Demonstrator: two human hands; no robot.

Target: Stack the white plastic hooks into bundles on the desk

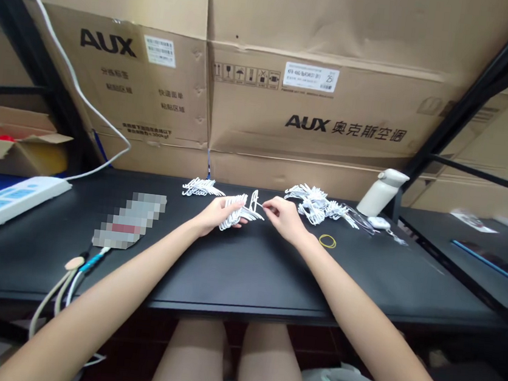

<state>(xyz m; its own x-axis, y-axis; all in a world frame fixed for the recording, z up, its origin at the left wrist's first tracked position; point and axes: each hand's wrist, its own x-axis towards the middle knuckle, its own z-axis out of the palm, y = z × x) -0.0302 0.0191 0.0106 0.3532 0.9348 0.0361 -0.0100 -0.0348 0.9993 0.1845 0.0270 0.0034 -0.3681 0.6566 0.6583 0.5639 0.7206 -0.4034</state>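
My left hand (215,215) is closed around a bundle of thin white hooks (233,211) with curved ends. Just right of the bundle, a single white hook (254,199) stands up, and the fingertips of my right hand (282,217) pinch its end. Exactly how that piece is shaped is too small to tell. Behind my left hand lies a small pile of white hooks (202,187). A larger heap of them (314,202) sits behind and to the right of my right hand. A yellow rubber band (328,241) rests on the black table (244,275).
A white bottle (382,193) and a small white case (379,222) stand at the back right. To the left lie a blurred-out flat object (130,220), cables (84,266) and a white power strip (13,206). Large cardboard boxes (252,129) wall the back.
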